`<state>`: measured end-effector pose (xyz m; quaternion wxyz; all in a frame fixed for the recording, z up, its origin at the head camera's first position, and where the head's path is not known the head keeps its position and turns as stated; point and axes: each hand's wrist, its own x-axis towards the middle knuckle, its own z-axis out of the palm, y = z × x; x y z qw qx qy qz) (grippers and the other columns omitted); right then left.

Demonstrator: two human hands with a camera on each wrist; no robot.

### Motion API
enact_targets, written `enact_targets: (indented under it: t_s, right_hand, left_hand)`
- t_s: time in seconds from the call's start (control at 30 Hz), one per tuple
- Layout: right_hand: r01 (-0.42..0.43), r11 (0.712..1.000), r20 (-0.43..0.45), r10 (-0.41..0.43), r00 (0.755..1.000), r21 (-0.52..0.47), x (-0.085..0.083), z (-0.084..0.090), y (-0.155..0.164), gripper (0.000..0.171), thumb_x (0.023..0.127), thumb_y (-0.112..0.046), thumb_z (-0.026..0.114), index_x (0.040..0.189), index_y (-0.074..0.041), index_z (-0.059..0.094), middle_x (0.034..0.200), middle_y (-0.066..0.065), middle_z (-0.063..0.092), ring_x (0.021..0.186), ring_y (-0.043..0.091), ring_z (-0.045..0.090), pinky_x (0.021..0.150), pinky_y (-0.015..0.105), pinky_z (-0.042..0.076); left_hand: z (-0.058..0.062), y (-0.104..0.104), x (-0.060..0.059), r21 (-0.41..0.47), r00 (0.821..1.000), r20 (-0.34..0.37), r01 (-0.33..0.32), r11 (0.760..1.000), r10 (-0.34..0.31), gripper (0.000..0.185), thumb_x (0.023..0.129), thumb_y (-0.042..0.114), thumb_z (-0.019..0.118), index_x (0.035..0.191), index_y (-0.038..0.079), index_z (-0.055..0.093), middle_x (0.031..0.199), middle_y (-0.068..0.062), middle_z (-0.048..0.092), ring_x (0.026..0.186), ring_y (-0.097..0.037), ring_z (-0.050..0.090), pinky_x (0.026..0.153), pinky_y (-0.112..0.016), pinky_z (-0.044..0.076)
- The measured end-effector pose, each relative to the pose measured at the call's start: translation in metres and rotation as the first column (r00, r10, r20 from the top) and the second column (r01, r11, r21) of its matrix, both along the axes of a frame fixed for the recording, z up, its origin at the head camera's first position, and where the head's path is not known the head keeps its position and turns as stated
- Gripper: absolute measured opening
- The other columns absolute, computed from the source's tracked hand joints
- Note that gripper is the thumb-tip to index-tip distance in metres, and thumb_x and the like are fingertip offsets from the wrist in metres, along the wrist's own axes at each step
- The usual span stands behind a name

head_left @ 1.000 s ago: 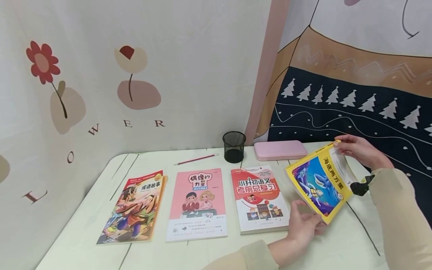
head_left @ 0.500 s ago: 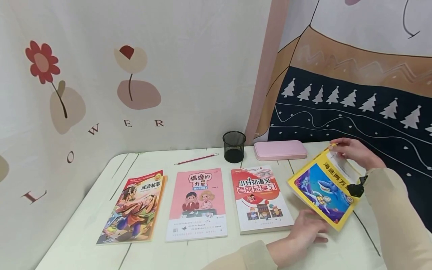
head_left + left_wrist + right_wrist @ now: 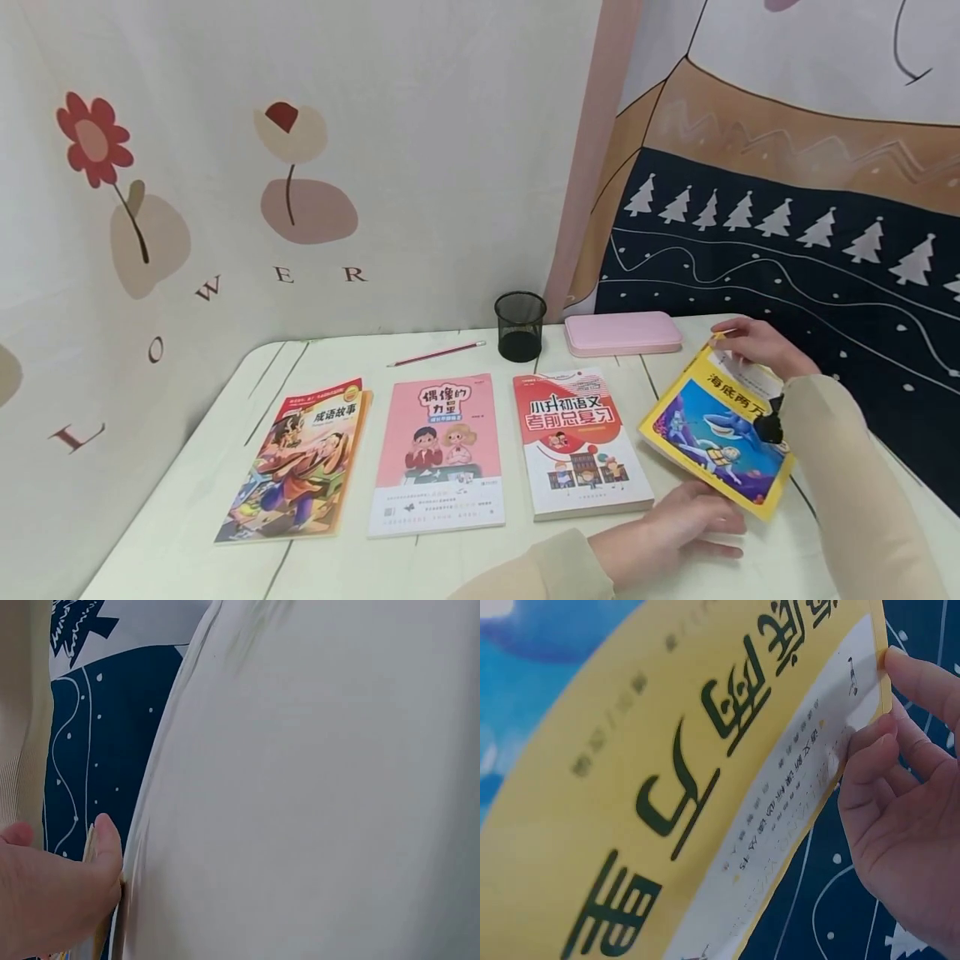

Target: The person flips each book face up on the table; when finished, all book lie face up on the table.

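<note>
Three books: flat in a row on table (image 3: 187,500), left of the hands.
L hand (image 3: 686,525): fingers straight, flat on table under yellow book (image 3: 716,433).
Yellow book: tilted, far right.
R hand (image 3: 761,346): pinches its top corner.

The right hand (image 3: 907,825) pinches the far corner of a glossy yellow paperback book (image 3: 667,787) with dark green characters, against a dark blue patterned cloth (image 3: 840,915).
</note>
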<state>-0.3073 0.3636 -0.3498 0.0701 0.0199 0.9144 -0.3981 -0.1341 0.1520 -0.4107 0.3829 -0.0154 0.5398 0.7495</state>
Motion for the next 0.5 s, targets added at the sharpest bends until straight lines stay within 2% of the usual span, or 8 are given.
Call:
enact_targets:
  t_s: [0.17, 0.3, 0.5]
  right_hand:
    - [-0.027, 0.999, 0.009, 0.027, 1.0, 0.03, -0.008, -0.007, -0.008, 0.053, 0.085, -0.026, 0.054, 0.124, 0.006, 0.038, 0.108, 0.023, 0.044, 0.081, 0.027, 0.043, 0.061, 0.025, 0.038]
    - [-0.012, 0.999, 0.025, 0.011, 1.0, 0.04, -0.012, -0.014, -0.011, 0.049, 0.085, -0.022, 0.053, 0.123, 0.006, 0.038, 0.11, 0.025, 0.046, 0.083, 0.028, 0.044, 0.057, 0.021, 0.037]
    - [-0.016, 0.999, 0.11, 0.013, 0.994, 0.031, -0.016, -0.025, -0.011, 0.055, 0.086, -0.025, 0.051, 0.127, 0.006, 0.033, 0.119, 0.028, 0.04, 0.093, 0.033, 0.043, 0.066, 0.027, 0.038]
  left_hand:
    - [-0.002, 0.001, -0.004, -0.07, 0.999, 0.032, 0.007, 0.997, -0.005, 0.021, 0.086, 0.016, 0.057, 0.106, 0.011, 0.054, 0.091, -0.008, 0.058, 0.086, -0.028, 0.059, 0.076, -0.043, 0.047]
    - [-0.001, 0.002, -0.006, -0.083, 0.998, 0.061, 0.009, 0.996, -0.004, 0.021, 0.086, 0.018, 0.058, 0.106, 0.012, 0.055, 0.092, -0.008, 0.057, 0.083, -0.028, 0.059, 0.075, -0.044, 0.047]
    - [0.002, 0.002, -0.005, -0.135, 0.998, 0.062, 0.041, 0.99, -0.033, 0.018, 0.086, 0.019, 0.058, 0.102, 0.011, 0.056, 0.088, -0.009, 0.058, 0.082, -0.029, 0.06, 0.076, -0.045, 0.046]
